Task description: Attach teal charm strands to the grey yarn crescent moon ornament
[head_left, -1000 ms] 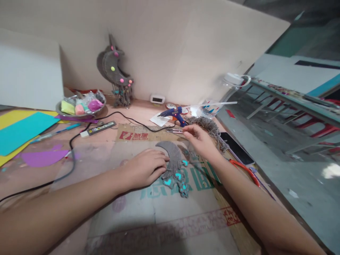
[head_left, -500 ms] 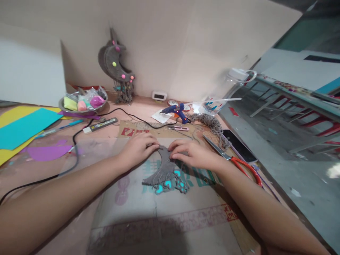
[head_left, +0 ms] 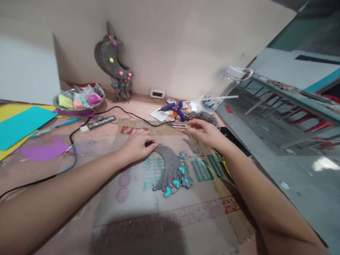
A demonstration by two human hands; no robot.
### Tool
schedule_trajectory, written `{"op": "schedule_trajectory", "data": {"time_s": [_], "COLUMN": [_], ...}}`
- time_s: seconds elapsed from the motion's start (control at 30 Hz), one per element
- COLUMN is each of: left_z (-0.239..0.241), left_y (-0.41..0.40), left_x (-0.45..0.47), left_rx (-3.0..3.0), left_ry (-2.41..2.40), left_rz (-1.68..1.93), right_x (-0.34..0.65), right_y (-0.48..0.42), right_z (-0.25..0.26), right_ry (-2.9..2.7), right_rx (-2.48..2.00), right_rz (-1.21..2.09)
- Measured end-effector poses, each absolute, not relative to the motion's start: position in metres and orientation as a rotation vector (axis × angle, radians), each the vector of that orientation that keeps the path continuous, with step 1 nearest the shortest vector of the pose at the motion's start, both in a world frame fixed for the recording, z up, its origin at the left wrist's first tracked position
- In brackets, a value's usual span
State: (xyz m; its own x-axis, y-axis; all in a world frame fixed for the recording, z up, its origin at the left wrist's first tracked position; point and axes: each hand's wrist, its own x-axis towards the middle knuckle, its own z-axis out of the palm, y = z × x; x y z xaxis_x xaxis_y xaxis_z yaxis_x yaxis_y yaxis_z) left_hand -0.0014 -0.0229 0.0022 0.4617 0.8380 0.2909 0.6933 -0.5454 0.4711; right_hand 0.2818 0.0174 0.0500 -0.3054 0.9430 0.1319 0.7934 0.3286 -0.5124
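A grey crescent moon ornament [head_left: 170, 161] lies on the cardboard, with turquoise heart shapes and small flowers along its lower right side. My left hand [head_left: 139, 145] pinches the moon's upper tip between thumb and fingers. Away from the moon, my right hand [head_left: 205, 131] is held over the board's far right part, fingers apart and nothing visible in them. Close to its fingertips are pink-handled thread snips [head_left: 178, 126] and a blue glue gun [head_left: 174, 108]. Grey yarn [head_left: 203, 117] is bundled just behind this hand, partly covered by it.
A bowl [head_left: 79, 109] of bagged coloured clay stands at the back left, near turquoise paper [head_left: 29, 125]. A black cable [head_left: 75, 156] crosses the left side. A finished-looking moon [head_left: 108, 58] hangs on the wall. A phone [head_left: 236, 140] and a clear bottle [head_left: 231, 83] are at right.
My right hand has let go of the moon and moved up and right toward the yarn and snips. The moon now shows whole, turned slightly. My left hand still pinches its tip.
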Motion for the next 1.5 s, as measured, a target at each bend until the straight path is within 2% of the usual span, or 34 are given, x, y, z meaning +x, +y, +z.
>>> {"op": "schedule_trajectory", "data": {"time_s": [0.23,0.5,0.67,0.87,1.27,1.5], "left_z": [0.004,0.003,0.006,0.007,0.008,0.007], "left_y": [-0.022,-0.023,-0.023,-0.022,-0.025,-0.025], "left_x": [-0.002,-0.001,-0.002,-0.001,-0.002,-0.002], "left_rx": [2.241,2.336,2.189,2.031,1.919,1.907], "left_ry": [1.286,1.191,1.261,1.203,1.198,1.181], "left_rz": [0.825,0.784,0.841,0.828,0.897,0.842], "right_x": [0.276,0.245,0.233,0.24,0.254,0.274], "right_y": [0.068,0.117,0.123,0.105,0.039,-0.003], "right_z": [0.033,0.014,0.009,0.029,0.066,0.06], "right_ry": [-2.037,-1.961,-1.896,-1.85,-1.841,-2.167], "right_rx": [-1.547,-1.619,-1.678,-1.656,-1.485,-1.441], "right_rz": [0.569,0.517,0.427,0.331,0.697,0.859]}}
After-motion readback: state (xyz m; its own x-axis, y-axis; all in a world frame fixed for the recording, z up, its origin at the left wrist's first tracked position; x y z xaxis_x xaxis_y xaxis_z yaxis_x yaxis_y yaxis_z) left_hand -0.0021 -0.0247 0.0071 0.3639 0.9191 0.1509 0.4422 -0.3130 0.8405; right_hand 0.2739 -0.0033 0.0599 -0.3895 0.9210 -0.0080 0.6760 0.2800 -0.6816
